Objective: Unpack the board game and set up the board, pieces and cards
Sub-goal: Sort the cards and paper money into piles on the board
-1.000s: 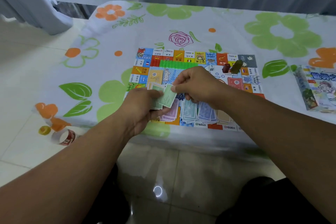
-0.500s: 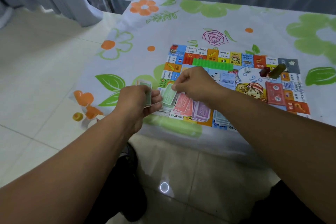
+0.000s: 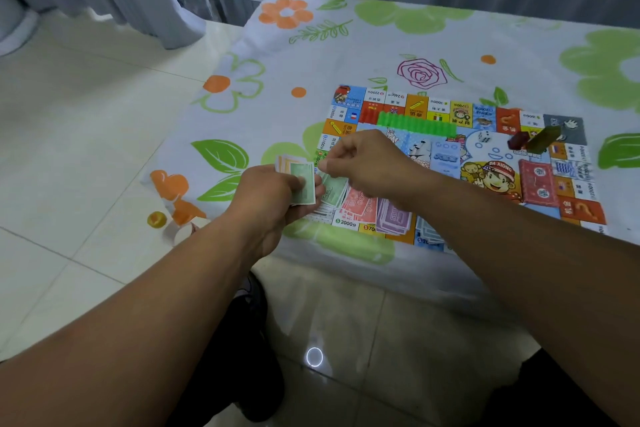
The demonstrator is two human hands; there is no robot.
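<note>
Now that the green note lies on the green paper-money pile (image 3: 333,190) at the near edge of the colourful printed game board (image 3: 446,152), on the flower-clothed bench (image 3: 311,59), entries read: right hand (image 3: 367,163), fingers curled, contents untellable; left hand (image 3: 270,194) gripping the remaining stack of paper notes (image 3: 303,184). More sorting likely remains.

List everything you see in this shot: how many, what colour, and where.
tablecloth: one, white with green and orange flowers, covering the table
game board: one, multicoloured, near table edge
house strip: one row, bright green, board's far side
dark red token and olive token: one each, board's far right
card deck: one, red, board's right side
note piles: four, green, red, purple, blue, along board's near edge
tape roll: one, whitish, on the floor, partly hidden
note stack: one, green on top, gripped in left hand
green note: one, pinched by right hand, over the green pile
</note>
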